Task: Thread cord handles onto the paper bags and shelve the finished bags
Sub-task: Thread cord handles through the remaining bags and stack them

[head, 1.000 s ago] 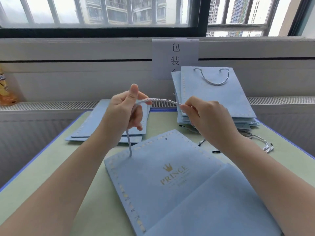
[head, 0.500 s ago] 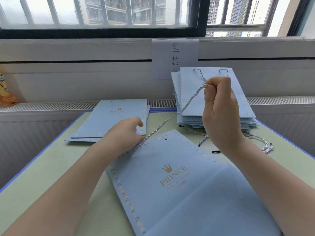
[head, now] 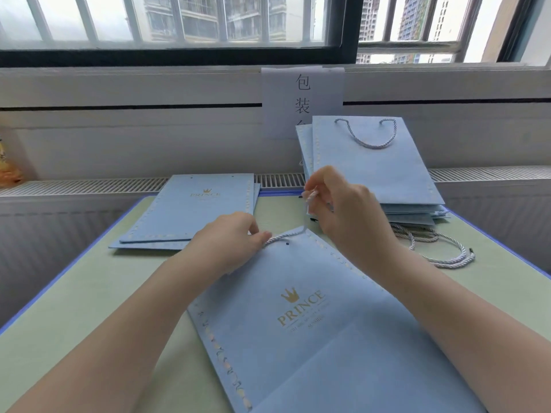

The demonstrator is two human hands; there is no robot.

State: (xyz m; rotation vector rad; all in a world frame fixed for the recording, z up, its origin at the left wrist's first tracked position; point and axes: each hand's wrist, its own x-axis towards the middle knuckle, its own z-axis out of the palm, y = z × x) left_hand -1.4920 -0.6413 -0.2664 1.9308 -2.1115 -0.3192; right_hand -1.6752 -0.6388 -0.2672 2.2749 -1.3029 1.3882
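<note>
A flat light-blue paper bag with a gold crown logo lies in front of me on the table. A white twisted cord runs along its top edge beside a small punched hole. My left hand rests on the bag's top left corner and pinches the cord there. My right hand hovers above the top right corner and pinches the cord's free end between thumb and fingers.
A stack of bags with cord handles leans against the white ledge at the back right. Unthreaded blue bags lie flat at the back left. Loose cords are coiled on the green table to the right.
My right hand has come down from high above the stack to just over the bag's top edge, slackening the cord. My left hand stays at the bag's corner.
</note>
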